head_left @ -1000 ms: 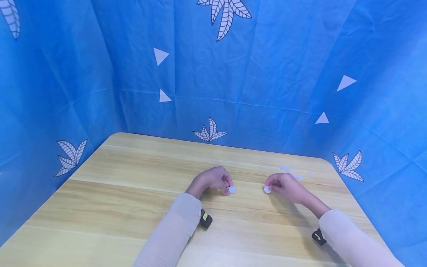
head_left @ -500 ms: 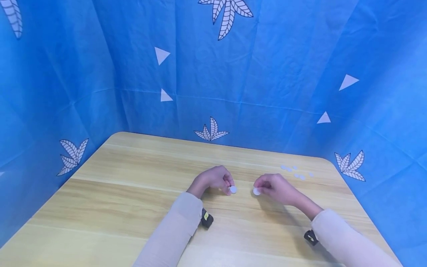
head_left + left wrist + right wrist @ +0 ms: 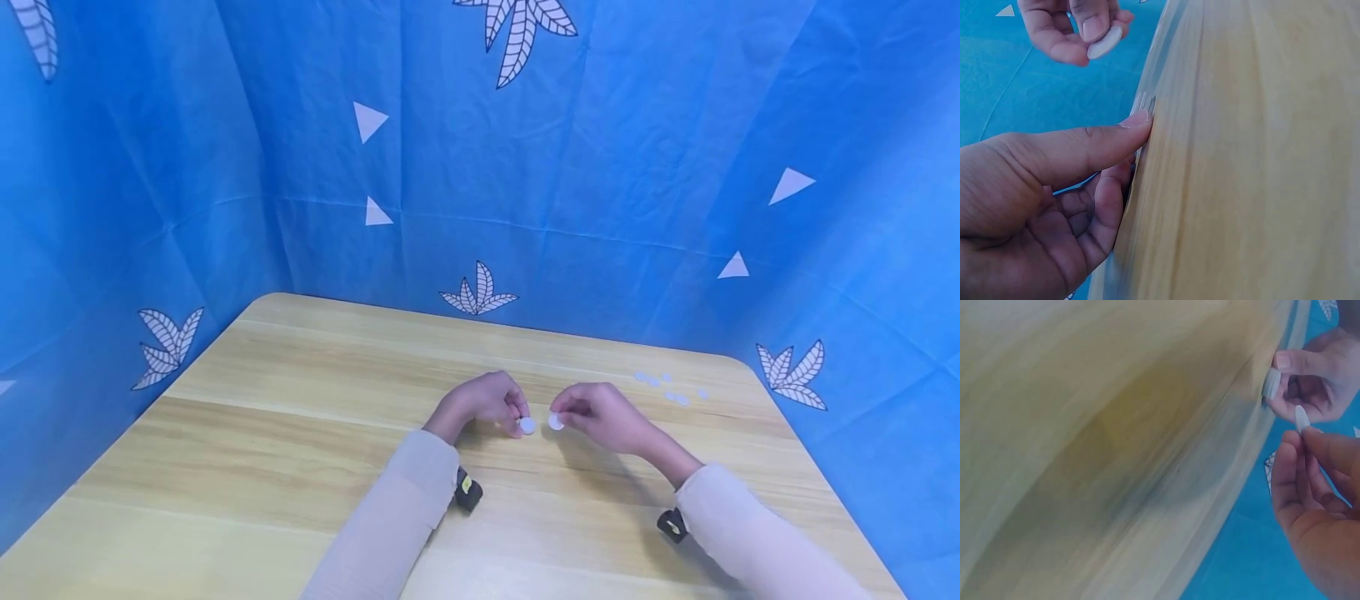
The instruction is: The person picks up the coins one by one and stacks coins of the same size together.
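Near the middle of the table, my left hand [image 3: 489, 398] pinches a short stack of white round discs [image 3: 1271, 384] between thumb and fingers. In the left wrist view the stacked discs' edges [image 3: 1147, 102] show thinly beyond the thumbnail. Just to the right, my right hand [image 3: 606, 417] pinches a single white disc [image 3: 1302, 419] by its edge, thumb against fingertips. A small gap separates this disc from the stack in the head view. Several loose white discs [image 3: 682, 400] lie flat on the table farther back on the right.
The light wood-grain table [image 3: 300, 375] has rounded far corners. Blue cloth [image 3: 465, 167] printed with white leaves and triangles hangs behind it and at both sides. A small black device [image 3: 468, 490] sits at the left wrist, and another black device [image 3: 672, 525] at the right.
My right hand has moved left with its disc, closing most of the distance to the left hand. The left hand holds its stack in nearly the same place. The view has shifted slightly.
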Available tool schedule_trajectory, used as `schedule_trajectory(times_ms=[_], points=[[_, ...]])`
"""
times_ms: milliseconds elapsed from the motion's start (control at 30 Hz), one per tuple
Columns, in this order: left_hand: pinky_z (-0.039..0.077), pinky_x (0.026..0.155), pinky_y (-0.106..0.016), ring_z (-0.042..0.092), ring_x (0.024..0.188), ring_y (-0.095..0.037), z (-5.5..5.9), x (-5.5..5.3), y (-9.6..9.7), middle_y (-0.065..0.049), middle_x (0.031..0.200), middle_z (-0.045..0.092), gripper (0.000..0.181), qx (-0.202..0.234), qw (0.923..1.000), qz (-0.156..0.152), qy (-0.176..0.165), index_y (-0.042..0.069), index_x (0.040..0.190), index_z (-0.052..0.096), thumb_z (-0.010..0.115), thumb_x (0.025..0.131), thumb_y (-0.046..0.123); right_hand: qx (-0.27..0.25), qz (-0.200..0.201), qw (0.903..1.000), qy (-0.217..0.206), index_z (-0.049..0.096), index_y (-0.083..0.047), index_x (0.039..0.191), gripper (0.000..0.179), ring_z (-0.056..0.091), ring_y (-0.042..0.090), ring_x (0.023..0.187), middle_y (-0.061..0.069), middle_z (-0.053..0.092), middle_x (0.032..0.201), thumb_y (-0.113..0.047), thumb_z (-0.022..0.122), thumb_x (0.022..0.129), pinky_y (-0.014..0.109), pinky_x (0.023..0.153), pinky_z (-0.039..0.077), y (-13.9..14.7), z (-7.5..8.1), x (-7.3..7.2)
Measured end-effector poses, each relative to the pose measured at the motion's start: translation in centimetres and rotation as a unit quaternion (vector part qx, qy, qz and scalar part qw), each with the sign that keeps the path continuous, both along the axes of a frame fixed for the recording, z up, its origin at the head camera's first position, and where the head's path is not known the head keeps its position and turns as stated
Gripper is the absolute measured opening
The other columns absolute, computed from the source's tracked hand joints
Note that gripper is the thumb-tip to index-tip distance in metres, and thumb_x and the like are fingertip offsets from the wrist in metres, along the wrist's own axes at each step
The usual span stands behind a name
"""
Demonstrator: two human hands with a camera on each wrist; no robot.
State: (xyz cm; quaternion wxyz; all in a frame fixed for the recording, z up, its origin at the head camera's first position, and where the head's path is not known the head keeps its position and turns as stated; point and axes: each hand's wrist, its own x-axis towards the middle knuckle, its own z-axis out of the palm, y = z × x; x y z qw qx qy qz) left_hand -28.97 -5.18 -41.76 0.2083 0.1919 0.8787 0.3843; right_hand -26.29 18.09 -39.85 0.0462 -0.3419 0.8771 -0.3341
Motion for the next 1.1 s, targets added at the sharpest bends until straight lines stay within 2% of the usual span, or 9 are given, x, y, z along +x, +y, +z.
schedule_trajectory(times_ms=[233, 433, 567, 800, 933, 1100], points=[[0.046, 0.076, -0.029, 0.057, 0.080, -0.014, 0.1, -0.1, 0.1, 0.003, 0.083, 0.066, 0.025, -0.003, 0.9999, -0.007, 0.007, 0.014, 0.086, 0.071, 0.085, 0.066, 0.009, -0.019, -0.022, 0.9992, -0.029, 0.070, -0.006, 0.097, 0.012, 0.067, 0.011, 0.083, 0.001, 0.071, 0.089, -0.003, 0.068, 0.085, 0.022, 0.075, 0.052, -1.2, -0.8, -0.1], [0.045, 0.076, -0.029, 0.056, 0.080, -0.013, 0.1, -0.2, 0.1, 0.004, 0.083, 0.065, 0.024, -0.016, 0.9997, -0.009, 0.016, 0.016, 0.085, 0.070, 0.085, 0.067, 0.011, -0.033, -0.066, 0.9957, -0.057, 0.071, -0.005, 0.094, 0.011, 0.067, 0.012, 0.079, 0.003, 0.071, 0.085, -0.002, 0.069, 0.084, 0.025, 0.072, 0.053, -2.1, -1.4, 0.0], [0.045, 0.075, -0.029, 0.056, 0.079, -0.013, 0.0, -0.3, 0.1, 0.004, 0.082, 0.066, 0.023, -0.013, 0.9997, -0.011, 0.015, 0.016, 0.084, 0.070, 0.085, 0.067, 0.011, -0.048, -0.103, 0.9885, -0.099, 0.070, -0.003, 0.094, 0.011, 0.067, 0.015, 0.075, 0.005, 0.070, 0.085, 0.000, 0.067, 0.084, 0.027, 0.068, 0.054, -2.4, -1.7, 0.0], [0.045, 0.076, -0.030, 0.057, 0.080, -0.013, 0.0, -0.3, 0.1, 0.004, 0.082, 0.065, 0.023, -0.008, 0.9998, -0.011, 0.013, 0.016, 0.084, 0.070, 0.084, 0.067, 0.010, -0.099, -0.143, 0.9650, -0.196, 0.067, 0.004, 0.097, 0.013, 0.067, 0.023, 0.077, 0.013, 0.069, 0.088, 0.004, 0.066, 0.084, 0.033, 0.069, 0.055, -2.7, -1.7, -0.1], [0.045, 0.078, -0.030, 0.057, 0.081, -0.013, 0.0, -0.3, 0.0, 0.004, 0.083, 0.066, 0.024, -0.008, 0.9999, -0.009, 0.009, 0.017, 0.084, 0.070, 0.085, 0.067, 0.010, -0.103, -0.150, 0.9594, -0.215, 0.067, 0.005, 0.096, 0.012, 0.066, 0.021, 0.075, 0.013, 0.069, 0.087, 0.003, 0.066, 0.083, 0.031, 0.068, 0.055, -3.0, -2.2, -0.3], [0.045, 0.077, -0.029, 0.057, 0.081, -0.013, -0.1, -0.3, 0.0, 0.004, 0.084, 0.066, 0.024, -0.012, 0.9998, -0.010, 0.010, 0.016, 0.085, 0.070, 0.085, 0.067, 0.010, -0.095, -0.165, 0.9578, -0.215, 0.068, 0.003, 0.093, 0.010, 0.064, 0.018, 0.071, 0.011, 0.069, 0.082, 0.002, 0.066, 0.083, 0.030, 0.065, 0.054, -3.5, -2.4, -0.3]])
